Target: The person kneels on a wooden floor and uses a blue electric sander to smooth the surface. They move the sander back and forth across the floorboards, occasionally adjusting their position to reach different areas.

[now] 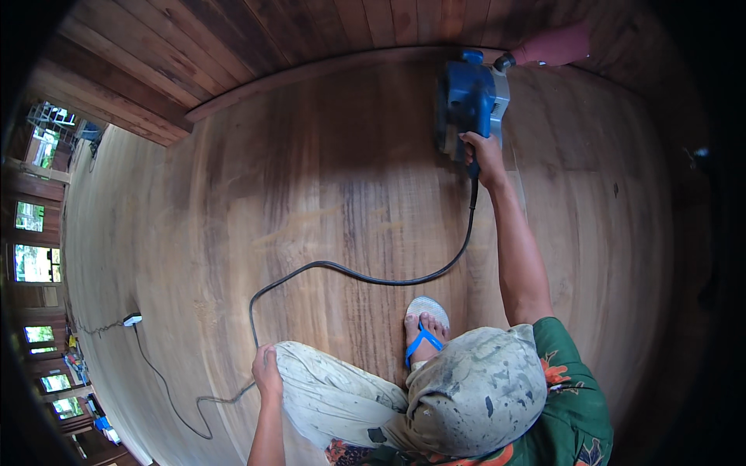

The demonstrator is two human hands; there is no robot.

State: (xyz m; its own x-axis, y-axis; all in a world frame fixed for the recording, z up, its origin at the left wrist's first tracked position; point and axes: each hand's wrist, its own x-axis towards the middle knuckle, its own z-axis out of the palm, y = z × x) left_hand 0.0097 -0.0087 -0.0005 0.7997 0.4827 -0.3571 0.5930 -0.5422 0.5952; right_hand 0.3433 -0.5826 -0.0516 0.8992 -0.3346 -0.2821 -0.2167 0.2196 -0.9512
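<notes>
My right hand (483,158) is closed round the rear handle of a blue belt sander (468,97), which rests on the wooden floor near the far wall. A pinkish-red dust bag (553,46) sticks out from its far right side. My left hand (266,374) lies on my left knee, fingers over the pale, stained trouser cloth and partly hidden. From the sander's handle a black power cord (350,272) loops across the floor and passes behind or under my left hand; I cannot tell whether the hand touches it.
Broad planks make up the floor (311,217), with a darker patch left of the sander. A plank wall (311,31) bounds the far side. My foot in a blue-strapped flip-flop (426,330) stands below the cord. A white socket (133,319) lies at left; windows and clutter line the left edge.
</notes>
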